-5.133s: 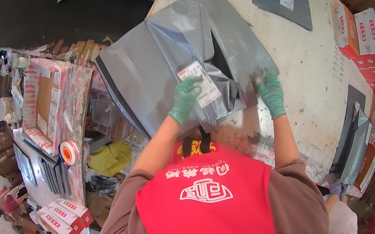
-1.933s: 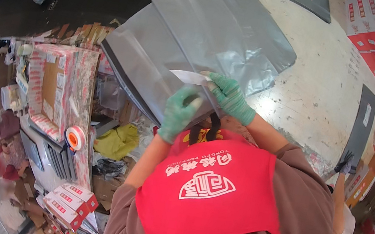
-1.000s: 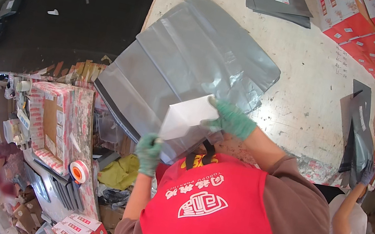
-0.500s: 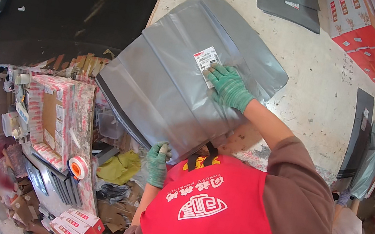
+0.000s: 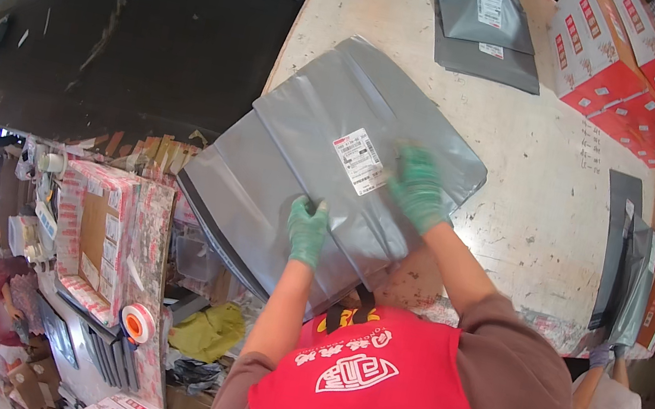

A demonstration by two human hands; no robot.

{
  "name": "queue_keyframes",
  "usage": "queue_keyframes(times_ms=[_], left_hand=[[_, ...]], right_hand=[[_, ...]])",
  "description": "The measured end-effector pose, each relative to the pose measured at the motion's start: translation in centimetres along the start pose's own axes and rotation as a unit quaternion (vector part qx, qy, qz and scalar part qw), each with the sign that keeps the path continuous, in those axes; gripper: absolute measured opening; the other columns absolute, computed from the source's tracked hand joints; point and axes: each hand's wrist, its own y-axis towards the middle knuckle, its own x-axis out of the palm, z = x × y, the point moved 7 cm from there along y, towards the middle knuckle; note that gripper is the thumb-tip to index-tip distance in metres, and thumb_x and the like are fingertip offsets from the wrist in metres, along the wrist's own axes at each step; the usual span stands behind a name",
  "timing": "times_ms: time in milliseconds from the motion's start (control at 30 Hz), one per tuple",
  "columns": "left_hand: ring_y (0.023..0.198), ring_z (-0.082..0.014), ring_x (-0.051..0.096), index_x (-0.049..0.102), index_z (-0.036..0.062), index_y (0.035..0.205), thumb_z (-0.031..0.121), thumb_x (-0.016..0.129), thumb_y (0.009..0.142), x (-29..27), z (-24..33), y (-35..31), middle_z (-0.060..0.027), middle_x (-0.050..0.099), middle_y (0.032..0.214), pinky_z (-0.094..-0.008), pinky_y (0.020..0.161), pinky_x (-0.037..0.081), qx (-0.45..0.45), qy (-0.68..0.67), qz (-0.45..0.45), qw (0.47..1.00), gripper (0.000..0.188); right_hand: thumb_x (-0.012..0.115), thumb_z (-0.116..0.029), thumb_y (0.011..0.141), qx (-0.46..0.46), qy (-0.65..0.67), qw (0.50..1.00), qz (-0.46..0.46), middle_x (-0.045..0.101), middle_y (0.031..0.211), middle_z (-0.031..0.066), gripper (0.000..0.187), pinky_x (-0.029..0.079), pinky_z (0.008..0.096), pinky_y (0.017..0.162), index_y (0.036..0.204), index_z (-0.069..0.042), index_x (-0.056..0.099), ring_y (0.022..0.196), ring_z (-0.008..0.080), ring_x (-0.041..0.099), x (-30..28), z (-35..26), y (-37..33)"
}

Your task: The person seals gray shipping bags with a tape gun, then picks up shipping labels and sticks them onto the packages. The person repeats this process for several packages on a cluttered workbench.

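Note:
A large grey plastic mailer bag (image 5: 304, 139) lies on the white worktable (image 5: 525, 178), overhanging its near-left edge. A white shipping label (image 5: 360, 160) is stuck near the bag's middle. My left hand (image 5: 306, 230), in a green glove, rests flat on the bag's near part, fingers spread. My right hand (image 5: 416, 187), also green-gloved, presses on the bag just right of the label. Neither hand grips anything.
Flat grey mailers (image 5: 482, 22) lie at the table's far side. Red-and-white cartons (image 5: 624, 64) are stacked at the right. A black conveyor belt (image 5: 130, 30) runs to the left. Another person's hand (image 5: 603, 354) holds grey bags at the right edge. A tape roll (image 5: 136, 321) sits below left.
The backing paper held earlier is gone and the label is now stuck on the bag. My left hand came up from below the table edge onto the bag; my right slid right of the label.

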Motion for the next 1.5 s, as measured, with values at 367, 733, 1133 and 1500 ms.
queue_keyframes(times_ms=[367,733,1133,1500], left_hand=[[0.071,-0.0103,0.052,0.059,-0.0004,0.103,0.02,0.063,0.088,-1.3,-0.8,-3.3,-0.0032,0.06,0.084,-0.0282,0.065,0.045,-0.018,-0.15,-0.021,0.988,0.026],[0.075,-0.0174,0.061,0.062,0.0067,0.105,0.023,0.064,0.087,-1.9,-3.9,-4.8,-0.0039,0.061,0.083,-0.0317,0.066,0.051,-0.242,-0.413,-0.162,0.863,0.024],[0.119,-0.0265,0.047,0.038,-0.0018,0.136,-0.004,0.059,0.079,-20.7,-8.7,-4.3,-0.0158,0.045,0.134,-0.037,0.102,0.038,0.058,-0.18,0.144,0.971,0.061],[0.098,-0.0134,0.058,0.063,-0.0006,0.117,0.002,0.058,0.085,-19.0,-10.9,-4.3,-0.0064,0.065,0.109,-0.0262,0.09,0.044,0.007,-0.259,-0.003,0.966,0.032]], right_hand=[[0.06,-0.01,0.081,0.027,0.248,0.961,-0.123,0.064,0.084,0.0182,0.015,0.05,0.0389,0.072,0.093,-0.003,0.066,0.08,0.0341,0.063,0.6,-3.5,-4.0],[0.06,-0.016,0.086,0.043,0.44,0.876,-0.192,0.065,0.102,0.0163,0.029,0.048,0.0349,0.086,0.113,-0.003,0.061,0.096,0.0263,0.062,-0.8,-8.2,-12.5],[0.061,-0.032,0.08,0.04,0.038,0.975,-0.213,0.063,0.096,0.0182,0.032,0.049,0.0426,0.075,0.095,-0.004,0.062,0.09,0.0335,0.061,5.8,-9.1,-8.9],[0.064,-0.03,0.075,-0.107,0.065,0.985,-0.122,0.058,0.115,0.0163,0.042,0.041,0.0434,0.09,0.113,-0.012,0.059,0.106,0.0329,0.054,4.3,-21.0,-9.8]])
